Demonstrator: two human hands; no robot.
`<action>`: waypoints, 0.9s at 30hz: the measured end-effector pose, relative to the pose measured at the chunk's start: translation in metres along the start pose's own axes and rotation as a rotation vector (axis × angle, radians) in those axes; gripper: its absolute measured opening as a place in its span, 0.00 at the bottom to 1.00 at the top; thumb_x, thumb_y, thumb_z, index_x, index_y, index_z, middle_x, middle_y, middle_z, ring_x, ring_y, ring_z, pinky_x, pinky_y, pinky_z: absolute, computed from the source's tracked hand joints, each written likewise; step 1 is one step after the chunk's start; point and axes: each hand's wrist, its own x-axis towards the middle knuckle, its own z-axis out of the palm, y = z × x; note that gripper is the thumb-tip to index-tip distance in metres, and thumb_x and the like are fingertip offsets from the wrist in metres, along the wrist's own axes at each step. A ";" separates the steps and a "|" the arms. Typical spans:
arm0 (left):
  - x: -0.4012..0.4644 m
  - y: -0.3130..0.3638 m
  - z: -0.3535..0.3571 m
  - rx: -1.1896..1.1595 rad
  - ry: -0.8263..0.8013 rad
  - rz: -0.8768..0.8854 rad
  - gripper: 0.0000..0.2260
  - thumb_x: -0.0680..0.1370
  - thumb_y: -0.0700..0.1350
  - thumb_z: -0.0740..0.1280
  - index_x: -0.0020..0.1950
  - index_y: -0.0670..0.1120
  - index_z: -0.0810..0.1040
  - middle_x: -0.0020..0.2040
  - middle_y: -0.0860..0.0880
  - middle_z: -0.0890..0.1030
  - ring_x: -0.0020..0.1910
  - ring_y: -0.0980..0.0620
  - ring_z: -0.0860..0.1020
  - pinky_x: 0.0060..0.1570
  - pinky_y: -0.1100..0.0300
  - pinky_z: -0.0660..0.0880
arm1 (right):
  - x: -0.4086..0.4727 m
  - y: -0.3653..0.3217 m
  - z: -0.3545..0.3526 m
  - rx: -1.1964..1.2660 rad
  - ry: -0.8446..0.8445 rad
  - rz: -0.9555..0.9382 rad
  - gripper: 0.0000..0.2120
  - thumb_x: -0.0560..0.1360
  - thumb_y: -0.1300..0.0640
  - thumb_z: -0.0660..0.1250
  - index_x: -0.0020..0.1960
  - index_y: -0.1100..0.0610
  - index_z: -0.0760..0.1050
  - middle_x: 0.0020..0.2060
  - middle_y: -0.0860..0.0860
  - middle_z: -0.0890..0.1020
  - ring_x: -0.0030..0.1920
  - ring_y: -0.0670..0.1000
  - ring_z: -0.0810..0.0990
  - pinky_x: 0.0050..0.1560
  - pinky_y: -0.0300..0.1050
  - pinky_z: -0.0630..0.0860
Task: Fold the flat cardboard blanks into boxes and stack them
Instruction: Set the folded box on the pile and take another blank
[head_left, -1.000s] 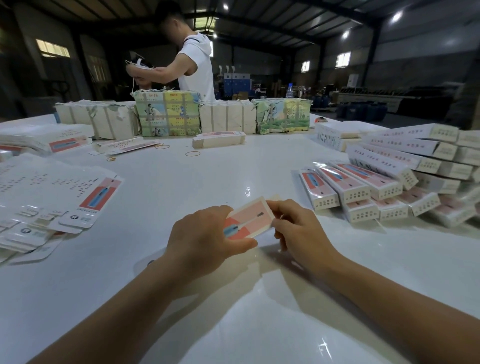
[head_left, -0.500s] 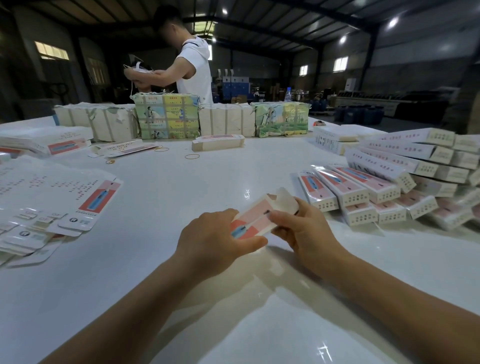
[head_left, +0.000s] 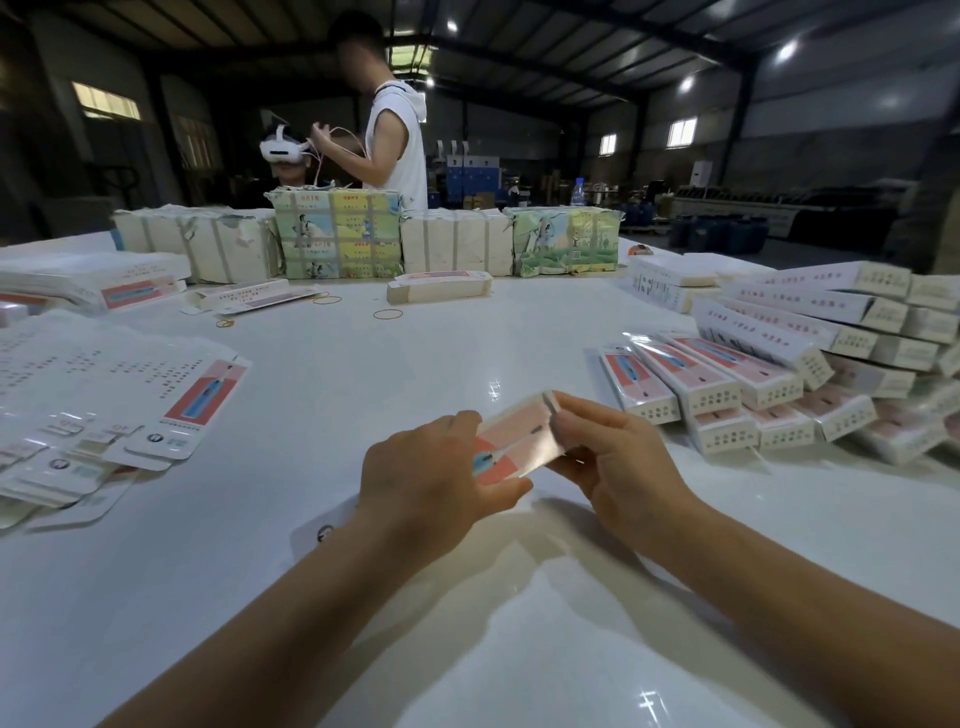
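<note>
Your left hand (head_left: 436, 467) grips the near end of a pink and white box (head_left: 519, 441), thumb curled under it. Your right hand (head_left: 618, 447) pinches the flap at its far end. You hold the box above the white table (head_left: 363, 395), in the middle of the frame. Folded boxes (head_left: 779, 374) are stacked at the right. Flat blanks (head_left: 119, 395) lie spread at the left.
</note>
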 end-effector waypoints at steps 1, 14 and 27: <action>-0.001 0.000 0.000 -0.003 0.009 0.008 0.27 0.69 0.71 0.61 0.59 0.55 0.69 0.54 0.57 0.78 0.41 0.54 0.75 0.41 0.61 0.75 | -0.001 -0.001 0.001 0.016 0.004 -0.006 0.13 0.78 0.65 0.62 0.45 0.56 0.85 0.42 0.53 0.86 0.43 0.50 0.85 0.42 0.39 0.80; -0.001 0.000 -0.001 0.109 0.066 0.096 0.29 0.69 0.71 0.59 0.62 0.54 0.69 0.54 0.56 0.78 0.38 0.55 0.71 0.36 0.63 0.68 | -0.011 0.005 0.002 -0.446 0.043 -0.313 0.20 0.81 0.63 0.58 0.46 0.44 0.84 0.42 0.46 0.85 0.47 0.47 0.83 0.46 0.39 0.79; -0.004 0.012 -0.004 0.192 0.052 0.057 0.28 0.71 0.70 0.57 0.62 0.52 0.68 0.54 0.55 0.77 0.46 0.51 0.77 0.40 0.61 0.71 | -0.021 0.011 0.009 -0.926 0.004 -0.511 0.10 0.79 0.65 0.55 0.56 0.55 0.72 0.36 0.40 0.74 0.35 0.39 0.72 0.37 0.29 0.66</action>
